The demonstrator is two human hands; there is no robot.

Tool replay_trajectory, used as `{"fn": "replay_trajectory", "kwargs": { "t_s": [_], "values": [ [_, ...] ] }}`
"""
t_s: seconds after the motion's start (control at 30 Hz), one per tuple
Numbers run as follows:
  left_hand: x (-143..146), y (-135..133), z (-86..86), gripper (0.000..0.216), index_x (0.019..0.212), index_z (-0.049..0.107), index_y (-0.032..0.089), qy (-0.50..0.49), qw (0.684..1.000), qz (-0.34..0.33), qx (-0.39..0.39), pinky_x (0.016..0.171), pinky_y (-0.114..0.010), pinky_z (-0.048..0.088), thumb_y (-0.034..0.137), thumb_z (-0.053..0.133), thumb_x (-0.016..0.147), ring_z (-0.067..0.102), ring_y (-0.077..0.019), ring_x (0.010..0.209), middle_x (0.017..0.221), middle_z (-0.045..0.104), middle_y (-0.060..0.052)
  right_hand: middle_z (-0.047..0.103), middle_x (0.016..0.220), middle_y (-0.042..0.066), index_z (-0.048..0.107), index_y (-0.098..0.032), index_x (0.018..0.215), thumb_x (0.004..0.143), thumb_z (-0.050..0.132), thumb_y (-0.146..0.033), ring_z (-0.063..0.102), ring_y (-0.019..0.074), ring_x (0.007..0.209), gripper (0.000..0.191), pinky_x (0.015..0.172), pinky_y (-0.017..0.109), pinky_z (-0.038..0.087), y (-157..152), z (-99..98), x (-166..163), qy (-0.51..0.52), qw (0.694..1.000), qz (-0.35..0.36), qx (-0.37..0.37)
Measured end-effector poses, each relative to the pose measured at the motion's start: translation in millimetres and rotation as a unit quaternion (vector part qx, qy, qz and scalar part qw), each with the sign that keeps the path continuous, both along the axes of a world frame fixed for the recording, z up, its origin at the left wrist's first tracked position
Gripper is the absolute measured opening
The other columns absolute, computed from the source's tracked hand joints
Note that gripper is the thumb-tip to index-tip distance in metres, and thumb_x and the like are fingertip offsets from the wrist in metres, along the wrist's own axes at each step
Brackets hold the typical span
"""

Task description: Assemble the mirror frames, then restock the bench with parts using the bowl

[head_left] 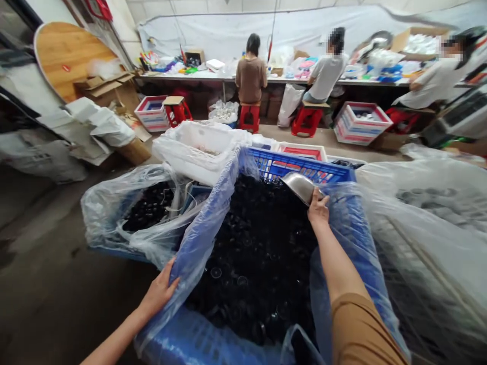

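While the edge of a blue-tinted plastic liner is pinched in the left hand, a steel scoop is grasped by the right hand, with the fingers closed over its rim. The scoop is held tilted just above a heap of small dark pieces, which lie in the liner inside a blue plastic crate. The pieces are too dark to be identified, though some clear round outlines are seen on top. A second bagged load of dark pieces is set beside the crate on the left, and a white foam box is placed beyond it. A large clear plastic bag is heaped at the right. The concrete floor is seen stained and dusty. In the background, a long workbench crowded with assorted goods is lined by three seated workers on red stools, and striped cartons stand on the floor. A round wooden tabletop is leaned against the left wall, and a white sheet is hung behind the bench.
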State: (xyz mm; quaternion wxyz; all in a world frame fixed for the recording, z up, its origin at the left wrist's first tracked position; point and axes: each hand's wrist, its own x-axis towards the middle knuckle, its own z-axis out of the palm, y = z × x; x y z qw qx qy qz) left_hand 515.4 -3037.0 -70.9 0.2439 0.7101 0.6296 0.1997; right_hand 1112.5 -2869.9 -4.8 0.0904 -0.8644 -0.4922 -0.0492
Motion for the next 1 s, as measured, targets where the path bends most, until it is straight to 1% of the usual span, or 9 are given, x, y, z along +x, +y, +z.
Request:
{"fn": "replay_trajectory", "kwargs": {
  "t_s": [0.1,0.23,0.33,0.47,0.6,0.73,0.8,0.87,1.0],
  "values": [
    [1.6,-0.1,6.1,0.056,0.135,0.039,0.020,0.015,1.000,0.015,-0.017,0.108,-0.047,0.042,0.044,0.047,0.085,0.056,-0.0285,0.124,0.135,0.056,-0.012,0.025,0.139,0.040,-0.002,-0.016,0.152,0.080,0.054,-0.014,0.066,0.0314,0.081,0.091,0.070,0.042,0.048,16.9,-30.1,19.4,0.009,0.999,0.031,-0.008],
    [8.8,0.5,17.7,0.058,0.133,0.040,0.024,0.029,0.998,0.043,-0.042,0.108,-0.045,0.042,0.049,0.049,0.082,0.057,-0.0287,0.123,0.133,0.058,-0.010,0.033,0.130,0.033,-0.002,-0.012,0.150,0.080,0.053,-0.019,0.063,0.0293,0.082,0.090,0.071,0.040,0.045,16.3,-40.0,41.0,0.017,0.996,0.085,-0.002],
    [14.9,0.7,26.3,0.058,0.132,0.040,0.026,0.034,0.996,0.052,-0.057,0.107,-0.045,0.043,0.047,0.050,0.079,0.058,-0.0283,0.121,0.132,0.060,-0.008,0.038,0.123,0.029,-0.001,-0.010,0.150,0.076,0.055,-0.018,0.062,0.0289,0.082,0.093,0.072,0.041,0.044,-4.9,-40.0,48.2,0.037,0.993,0.107,-0.033],
    [17.8,0.2,29.7,0.056,0.132,0.042,0.024,0.034,0.997,0.052,-0.050,0.105,-0.043,0.045,0.044,0.050,0.079,0.060,-0.0282,0.119,0.131,0.060,-0.008,0.048,0.115,0.023,0.011,-0.011,0.151,0.069,0.059,-0.017,0.061,0.0318,0.091,0.095,0.080,0.043,0.043,-47.0,-53.1,37.8,0.182,0.975,0.104,-0.080],
    [17.4,-1.4,26.3,0.056,0.133,0.043,0.023,0.030,0.997,0.053,-0.044,0.105,-0.041,0.045,0.043,0.049,0.081,0.059,-0.0284,0.120,0.133,0.059,-0.008,0.061,0.085,0.014,0.018,-0.006,0.149,0.069,0.057,-0.022,0.062,0.0294,0.078,0.091,0.074,0.041,0.045,-66.1,-91.7,-14.3,0.280,0.954,0.046,-0.097],
    [19.8,-2.8,27.3,0.058,0.136,0.041,0.021,0.029,0.996,0.056,-0.060,0.109,-0.042,0.041,0.041,0.049,0.082,0.055,-0.0280,0.125,0.138,0.055,-0.008,0.064,0.076,0.009,0.014,-0.004,0.149,0.071,0.053,-0.032,0.063,0.0268,0.071,0.092,0.071,0.038,0.046,-88.6,-143.0,-97.0,0.373,0.924,0.010,-0.078],
    [21.9,-3.3,30.4,0.058,0.137,0.041,0.021,0.033,0.995,0.063,-0.070,0.110,-0.042,0.040,0.040,0.049,0.082,0.053,-0.0278,0.127,0.140,0.053,-0.008,0.064,0.074,0.006,0.019,-0.009,0.148,0.068,0.055,-0.035,0.063,0.0269,0.073,0.092,0.073,0.037,0.046,-119.0,-161.6,-131.5,0.423,0.903,0.006,-0.068],
    [23.8,-3.6,34.0,0.058,0.137,0.041,0.022,0.034,0.994,0.073,-0.080,0.110,-0.041,0.039,0.037,0.051,0.082,0.053,-0.0277,0.127,0.141,0.053,-0.007,0.065,0.073,0.003,0.027,-0.012,0.145,0.064,0.057,-0.038,0.064,0.0277,0.076,0.090,0.074,0.037,0.046,-159.5,-171.5,-156.1,0.473,0.879,-0.005,-0.063],
    [26.1,-3.5,39.3,0.059,0.138,0.041,0.024,0.024,0.993,0.071,-0.087,0.109,-0.041,0.041,0.032,0.054,0.081,0.055,-0.0279,0.124,0.139,0.055,-0.005,0.067,0.073,0.003,0.059,-0.015,0.111,0.052,0.064,-0.035,0.063,0.0279,0.078,0.063,0.069,0.034,0.048,-231.1,-175.7,-191.7,0.575,0.814,-0.044,-0.074]
  ]
}}
